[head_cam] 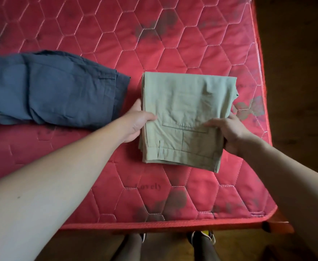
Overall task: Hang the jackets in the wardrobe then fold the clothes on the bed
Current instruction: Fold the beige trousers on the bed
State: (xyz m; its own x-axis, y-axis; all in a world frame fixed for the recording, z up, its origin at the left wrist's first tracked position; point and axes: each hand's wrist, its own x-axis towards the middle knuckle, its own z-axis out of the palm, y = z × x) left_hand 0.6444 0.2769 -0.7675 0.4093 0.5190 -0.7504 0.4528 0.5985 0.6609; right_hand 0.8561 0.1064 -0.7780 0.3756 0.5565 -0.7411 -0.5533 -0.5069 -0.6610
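Note:
Folded light-green trousers (186, 110) lie as a neat rectangle on the red quilted mattress (101, 34), right of centre. My left hand (137, 123) grips their left edge, thumb on top and fingers tucked under the fold. My right hand (229, 132) grips the right edge the same way, thumb across the back pocket. A dark blue garment (51, 89) lies loosely bundled to the left, apart from the trousers.
The mattress's right edge (261, 72) and near edge (154, 226) border a dark wooden floor (301, 91). My feet in shoes (203, 240) stand just below the near edge. Dark stains mark the mattress in places.

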